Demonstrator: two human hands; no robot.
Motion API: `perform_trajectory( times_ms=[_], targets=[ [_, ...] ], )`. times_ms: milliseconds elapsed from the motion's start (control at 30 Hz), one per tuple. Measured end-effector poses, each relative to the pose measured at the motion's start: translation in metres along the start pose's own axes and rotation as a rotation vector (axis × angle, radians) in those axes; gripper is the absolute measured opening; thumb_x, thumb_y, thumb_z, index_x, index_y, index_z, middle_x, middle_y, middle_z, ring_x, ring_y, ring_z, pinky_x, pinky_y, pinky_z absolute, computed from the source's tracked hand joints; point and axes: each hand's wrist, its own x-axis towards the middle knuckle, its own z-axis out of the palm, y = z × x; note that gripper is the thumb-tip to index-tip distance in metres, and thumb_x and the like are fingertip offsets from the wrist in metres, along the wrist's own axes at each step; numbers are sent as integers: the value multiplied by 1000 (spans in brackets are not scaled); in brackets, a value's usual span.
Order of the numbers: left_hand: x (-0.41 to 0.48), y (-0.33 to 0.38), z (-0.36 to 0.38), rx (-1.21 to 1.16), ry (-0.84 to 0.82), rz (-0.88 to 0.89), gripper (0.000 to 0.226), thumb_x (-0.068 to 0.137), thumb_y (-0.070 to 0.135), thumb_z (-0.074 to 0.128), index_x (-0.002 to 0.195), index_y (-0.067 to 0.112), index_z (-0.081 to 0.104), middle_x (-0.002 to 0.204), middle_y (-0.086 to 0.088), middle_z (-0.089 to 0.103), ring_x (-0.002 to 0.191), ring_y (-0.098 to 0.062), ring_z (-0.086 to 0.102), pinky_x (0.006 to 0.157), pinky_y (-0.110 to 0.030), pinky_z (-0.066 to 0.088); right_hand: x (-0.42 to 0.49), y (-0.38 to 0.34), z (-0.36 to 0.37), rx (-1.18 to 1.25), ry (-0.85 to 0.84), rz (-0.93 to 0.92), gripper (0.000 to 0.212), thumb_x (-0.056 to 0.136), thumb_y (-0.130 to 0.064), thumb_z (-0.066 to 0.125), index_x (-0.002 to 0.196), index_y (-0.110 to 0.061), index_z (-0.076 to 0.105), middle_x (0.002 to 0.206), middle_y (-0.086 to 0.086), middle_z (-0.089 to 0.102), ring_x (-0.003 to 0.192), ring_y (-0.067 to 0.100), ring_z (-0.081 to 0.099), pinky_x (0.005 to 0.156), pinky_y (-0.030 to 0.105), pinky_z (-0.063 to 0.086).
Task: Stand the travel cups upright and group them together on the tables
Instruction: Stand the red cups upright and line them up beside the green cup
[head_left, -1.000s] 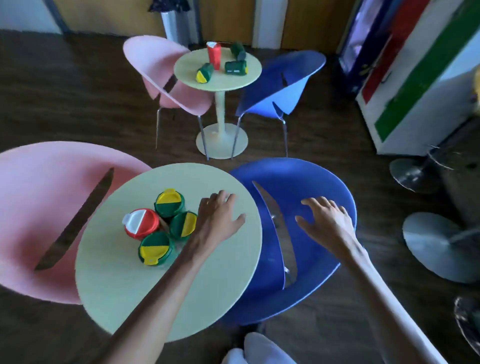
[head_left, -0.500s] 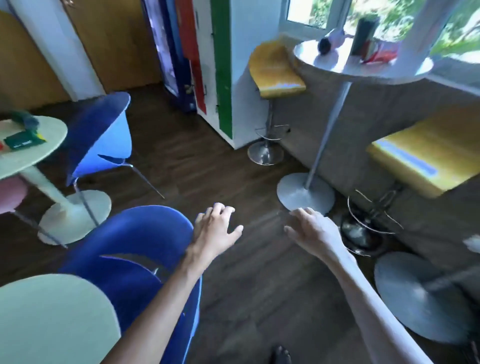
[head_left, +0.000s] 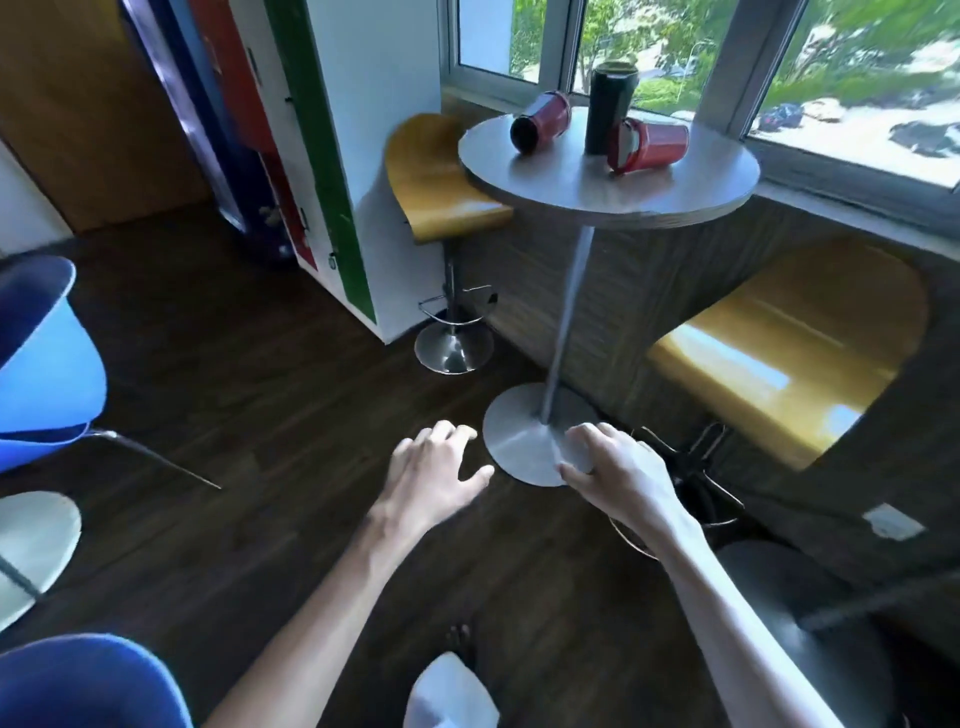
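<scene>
Heading for the high window table, nothing in hand yet

Both the left hand (head_left: 434, 475) and right hand (head_left: 618, 470) hang empty with fingers loosely spread, low and well short of the round table (head_left: 675, 192). Up there, two red travel cups (head_left: 540, 122) (head_left: 652, 144) lie tipped on their sides either side of a dark cup (head_left: 609, 106) standing upright (probably the anchor to group around).

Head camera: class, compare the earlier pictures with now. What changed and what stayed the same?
The view swung right, away from the low table, to the tall round table by the window. Both the left hand and right hand stay open and empty.
</scene>
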Motion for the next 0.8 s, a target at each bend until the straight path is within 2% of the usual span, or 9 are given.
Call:
perform_trajectory(
  times_ms=[300,433,533,633,800],
  targets=[
    [205,-9,-39,6,143,165,51,85,54,53,125,22,55,120,1,61,110,-19,58,90,-36,45,165,14,-69,70,173,61,42,84,-53,54,120,-32,53,111,-8,61,110,15,57,89,33,43],
    [275,2,-68,-82,289,215,45,84,49,58,118,20,61,112,1,64,105,-20,61,88,-37,48,222,19,-113,125,382,36,34,85,-48,58,115,-31,61,105,-9,66,101,14,61,86,32,47],
    [323,19,-87,-130,392,275,40,84,48,57,114,21,62,108,2,65,101,-19,62,86,-37,49,263,32,-147,167,541,3,31,86,-47,58,111,-30,63,101,-9,68,93,12,64,85,36,52],
    [374,45,-97,-197,402,331,43,85,49,57,117,20,59,113,1,65,104,-18,61,88,-39,51,306,58,-174,187,618,-45,31,86,-47,59,111,-29,63,104,-6,68,94,14,64,85,42,54],
    [461,102,-86,-355,288,309,60,82,54,60,130,21,46,131,-5,54,113,-20,57,85,-38,54,379,134,-205,204,615,-66,38,82,-45,65,115,-27,59,117,0,65,101,18,62,88,45,53]
  ],
)
